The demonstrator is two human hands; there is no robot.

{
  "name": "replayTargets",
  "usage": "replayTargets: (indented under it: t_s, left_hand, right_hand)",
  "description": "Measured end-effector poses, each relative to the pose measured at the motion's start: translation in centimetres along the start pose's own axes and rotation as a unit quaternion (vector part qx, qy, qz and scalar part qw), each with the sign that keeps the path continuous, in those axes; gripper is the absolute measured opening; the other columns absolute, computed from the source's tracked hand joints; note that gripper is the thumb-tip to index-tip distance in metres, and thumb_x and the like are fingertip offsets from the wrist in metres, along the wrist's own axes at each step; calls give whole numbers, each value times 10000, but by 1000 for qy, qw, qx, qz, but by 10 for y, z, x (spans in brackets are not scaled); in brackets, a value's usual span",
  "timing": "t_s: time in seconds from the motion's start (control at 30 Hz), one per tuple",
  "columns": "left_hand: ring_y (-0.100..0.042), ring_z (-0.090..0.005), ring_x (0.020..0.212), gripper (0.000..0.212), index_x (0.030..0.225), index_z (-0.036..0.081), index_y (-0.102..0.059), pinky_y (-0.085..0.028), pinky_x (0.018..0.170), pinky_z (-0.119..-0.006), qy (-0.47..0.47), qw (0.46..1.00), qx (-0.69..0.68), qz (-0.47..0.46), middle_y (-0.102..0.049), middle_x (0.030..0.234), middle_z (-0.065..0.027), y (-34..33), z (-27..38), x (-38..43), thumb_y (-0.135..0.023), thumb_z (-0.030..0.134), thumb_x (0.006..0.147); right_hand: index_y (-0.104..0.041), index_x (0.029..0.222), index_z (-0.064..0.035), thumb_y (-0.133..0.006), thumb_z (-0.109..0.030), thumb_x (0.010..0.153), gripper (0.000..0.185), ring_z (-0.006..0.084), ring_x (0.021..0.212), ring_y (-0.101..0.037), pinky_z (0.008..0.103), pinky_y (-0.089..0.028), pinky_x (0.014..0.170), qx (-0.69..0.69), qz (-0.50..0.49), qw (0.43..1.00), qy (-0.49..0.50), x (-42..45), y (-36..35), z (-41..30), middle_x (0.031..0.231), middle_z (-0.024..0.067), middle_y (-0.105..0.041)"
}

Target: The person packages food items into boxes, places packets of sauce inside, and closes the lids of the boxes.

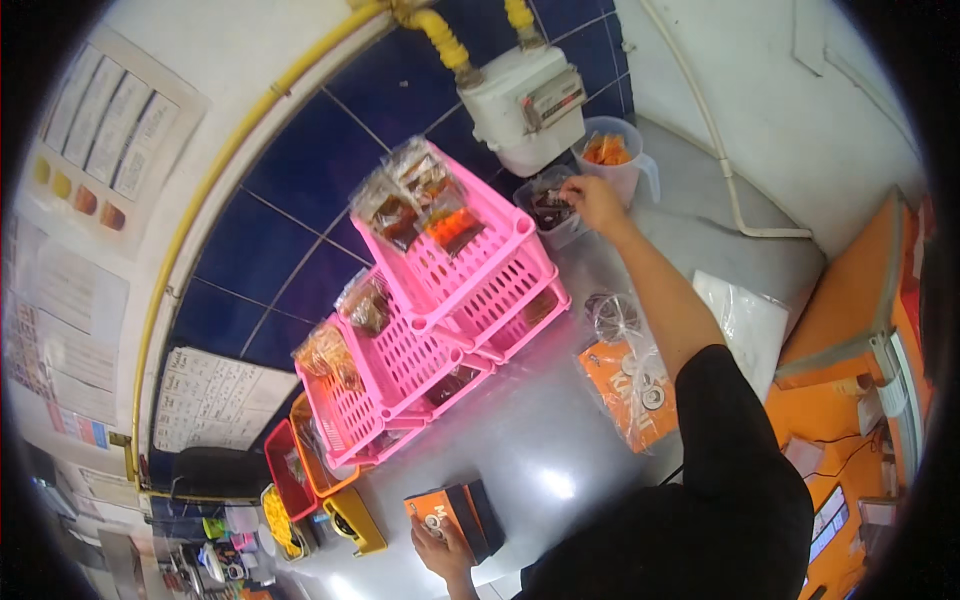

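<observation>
My left hand is at the near end of the counter, its fingers over the side of a small orange-and-black cardboard box. At the far corner, my right hand reaches over a clear plastic tub of small dark packets. Its fingertips are bent down at the packets; whether one is pinched between them is too small to tell. Just behind that hand stands a translucent measuring jug with orange sachets inside.
Stacked pink plastic baskets hold bagged sauces along the tiled wall. A gas meter hangs above the tub. Plastic-wrapped orange packaging and white bags lie beneath or beside my right arm. A yellow tape dispenser stands left.
</observation>
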State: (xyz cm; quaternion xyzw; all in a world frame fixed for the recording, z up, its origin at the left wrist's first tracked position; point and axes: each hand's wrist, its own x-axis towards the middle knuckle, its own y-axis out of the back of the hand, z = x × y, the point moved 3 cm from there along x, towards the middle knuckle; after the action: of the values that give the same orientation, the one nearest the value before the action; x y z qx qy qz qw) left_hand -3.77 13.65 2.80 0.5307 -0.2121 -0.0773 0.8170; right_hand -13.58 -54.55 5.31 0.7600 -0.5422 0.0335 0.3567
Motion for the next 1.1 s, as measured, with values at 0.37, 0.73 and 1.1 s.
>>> replayTargets:
  t_s: [0.37,0.73,1.1]
  left_hand:
    - [-589,-457,1088,659,1397,2,-490,-478,925,-516,-2,1000,-4,21,-592,1220,-266,9,2,3,-601,439,917]
    - [-585,-450,1120,628,1359,-42,-501,-476,927,-536,-15,999,27,30,-582,1260,-277,5,-6,11,-656,362,903]
    - [-484,-308,1347,654,1514,-15,-357,-357,1144,-452,-293,718,-578,-256,-468,1486,-209,63,209,-33,-654,197,972]
  right_hand:
    - [-654,988,-8,-640,-88,919,106,380,860,-659,415,-509,772,62,176,972,144,27,33,-69,914,189,-679]
    - [-693,914,-36,-711,-1,820,102,293,813,-668,389,-539,733,-55,325,843,425,-32,186,-294,887,96,-698]
    - [-636,752,-125,-653,-236,767,113,231,757,-666,407,-516,646,-152,175,878,419,-265,161,-431,734,12,-646]
